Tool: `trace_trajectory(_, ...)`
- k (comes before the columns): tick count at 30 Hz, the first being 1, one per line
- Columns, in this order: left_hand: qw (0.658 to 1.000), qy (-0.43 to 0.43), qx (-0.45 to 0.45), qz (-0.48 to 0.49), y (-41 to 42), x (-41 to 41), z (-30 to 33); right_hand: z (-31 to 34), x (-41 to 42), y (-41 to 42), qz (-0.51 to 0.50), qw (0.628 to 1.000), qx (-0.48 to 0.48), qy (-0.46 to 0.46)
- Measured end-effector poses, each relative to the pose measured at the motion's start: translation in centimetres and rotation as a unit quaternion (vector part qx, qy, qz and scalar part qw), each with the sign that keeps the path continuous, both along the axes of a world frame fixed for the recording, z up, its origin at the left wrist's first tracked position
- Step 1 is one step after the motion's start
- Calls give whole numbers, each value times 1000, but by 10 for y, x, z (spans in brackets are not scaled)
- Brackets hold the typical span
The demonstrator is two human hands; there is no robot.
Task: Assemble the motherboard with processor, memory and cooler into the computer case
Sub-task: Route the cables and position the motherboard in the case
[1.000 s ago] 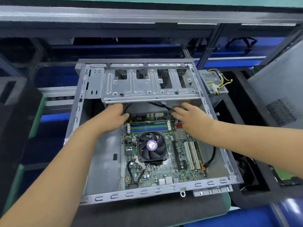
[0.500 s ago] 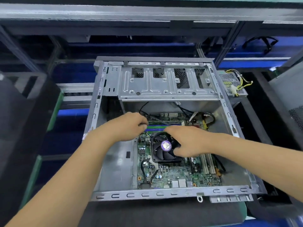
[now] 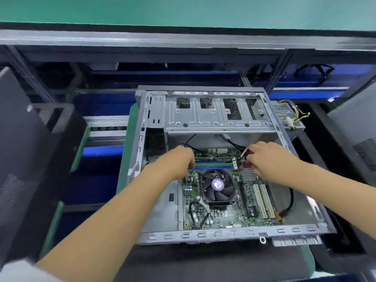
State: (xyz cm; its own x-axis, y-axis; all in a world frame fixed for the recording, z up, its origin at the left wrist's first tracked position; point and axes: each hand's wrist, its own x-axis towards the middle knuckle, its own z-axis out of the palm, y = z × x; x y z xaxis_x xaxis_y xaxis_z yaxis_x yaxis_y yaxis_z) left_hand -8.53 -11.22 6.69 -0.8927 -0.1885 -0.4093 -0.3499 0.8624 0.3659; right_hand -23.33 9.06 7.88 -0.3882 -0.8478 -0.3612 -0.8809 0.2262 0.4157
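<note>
Case: an open grey metal computer case [image 3: 211, 234] lies flat in the middle of the frame, its near rim running across the lower centre.
Drive bay: a pressed steel drive cage [image 3: 217, 117] spans the case's far end, above centre of the frame.
Motherboard: the green motherboard [image 3: 230, 216] sits inside the case, filling its right-hand two thirds; bare case floor shows to its left.
Cooler: a black cooler fan [image 3: 218, 185] with a purple hub sticker sits on the board just below centre of the frame.
Memory: blue and green memory slots [image 3: 213, 165] run crosswise just above the fan, between the two hands.
Expansion slots: white card slots [image 3: 263, 200] stand right of the fan, slanting toward the lower right.
Cables: black cables [image 3: 232, 142] trail from under the drive cage to the board's far edge; another black cable [image 3: 290, 202] loops along the board's right side.
Left hand: the left hand [image 3: 179, 161] rests at the board's upper left corner, fingers curled down over its edge; whether they grip anything, I cannot tell.
Right hand: the right hand [image 3: 268, 161] is at the board's upper right, fingertips pinching a small connector [image 3: 244, 153] just above a red socket [image 3: 247, 164].
Surroundings: a power supply [image 3: 286, 117] with yellow wires lies just outside the case, upper right; dark panels flank both frame edges.
</note>
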Motion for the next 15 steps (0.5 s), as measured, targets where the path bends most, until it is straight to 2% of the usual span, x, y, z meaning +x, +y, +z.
trace_trajectory(2,1000,8,-3,-1,1,-8,-1,13,-6,3,-27,999,-37,-28)
trace_trajectory(4,1000,14,7,-6,1,-14,-2,31,-16,5,-92,983,-93,-126)
trace_trajectory(6,999,21,26,-7,1,-17,-4,48,-20,6,-152,951,-146,-225)
trace_trajectory(7,999,24,37,-5,0,-18,-5,54,-22,6,-164,943,-163,-241)
trace_trajectory(11,999,32,38,-21,-2,-21,-11,66,-28,-1,-168,947,-149,-231)
trace_trajectory(15,998,23,39,-46,-8,-20,-13,61,-21,-5,-123,957,-123,-234)
